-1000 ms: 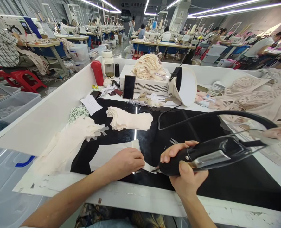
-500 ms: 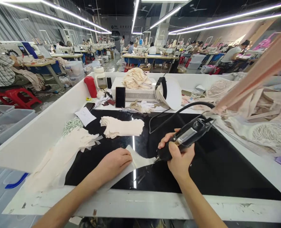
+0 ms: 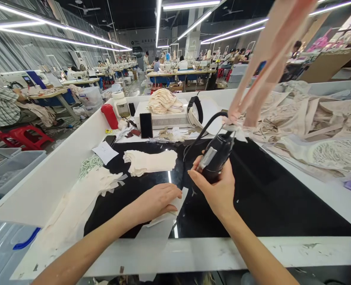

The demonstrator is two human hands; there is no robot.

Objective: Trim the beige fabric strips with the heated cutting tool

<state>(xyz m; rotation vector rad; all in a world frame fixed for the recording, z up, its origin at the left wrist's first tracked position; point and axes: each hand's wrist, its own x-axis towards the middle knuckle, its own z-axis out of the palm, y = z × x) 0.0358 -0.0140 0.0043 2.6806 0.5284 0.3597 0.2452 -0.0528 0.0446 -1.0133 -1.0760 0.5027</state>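
Note:
My left hand (image 3: 156, 202) lies palm down on a thin off-white fabric piece (image 3: 183, 198), fingers stretched forward and thumb apart. The piece sticks out past the fingertips, and a sheer pale strip (image 3: 154, 237) hangs over the table's front edge below the wrist. My right hand (image 3: 219, 186) is wrapped round a black corded hand tool (image 3: 219, 152) with a metal plate on its side. The tool tilts, and its lower tip is hidden behind the hand. Pink fabric strips (image 3: 258, 79) tied at its top run upward. Beyond my left hand lies a stack of cream fabric pieces (image 3: 151, 161).
More cream pieces (image 3: 74, 202) lie at the left beside green cord (image 3: 90, 165). A phone (image 3: 146, 125), red bottle (image 3: 109, 116) and white box (image 3: 166, 119) stand at the back. Garments (image 3: 320, 118) are heaped right. White walls (image 3: 59, 162) border the black surface (image 3: 282, 198).
The tool in my right hand has moved left and swung more upright, its tip away from the fabric. My left hand has shifted right and its fingers have straightened. The view has turned slightly.

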